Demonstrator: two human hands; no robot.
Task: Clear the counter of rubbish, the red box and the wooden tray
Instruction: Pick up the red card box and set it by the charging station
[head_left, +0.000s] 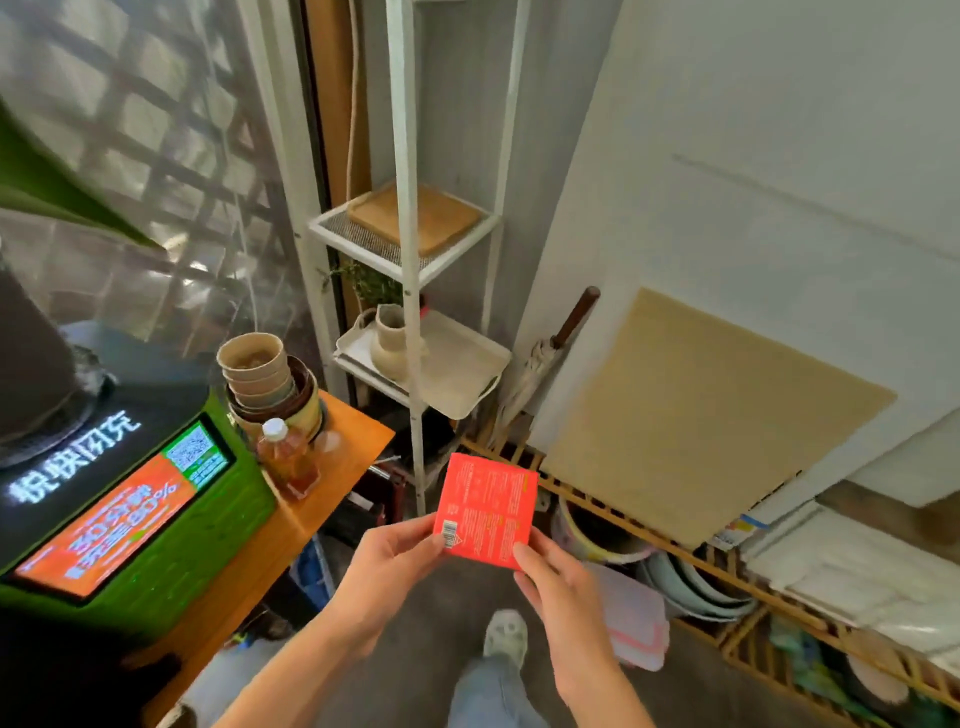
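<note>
Both hands pinch the flat red cardboard box (485, 510) by its near corners, left hand (387, 566) and right hand (558, 587) closed on it, printed face up, probably to read it. It hangs over the floor, right of the orange wooden table (332, 483), near the white metal shelf (410, 234).

One red box (485, 509), two hands, left (387, 577) and right (563, 597), one wooden tray (415, 215), one white tray (457, 364), one ceramic jug (390, 340), one tea bottle (285, 457), one stack of pots (260, 374).
</note>
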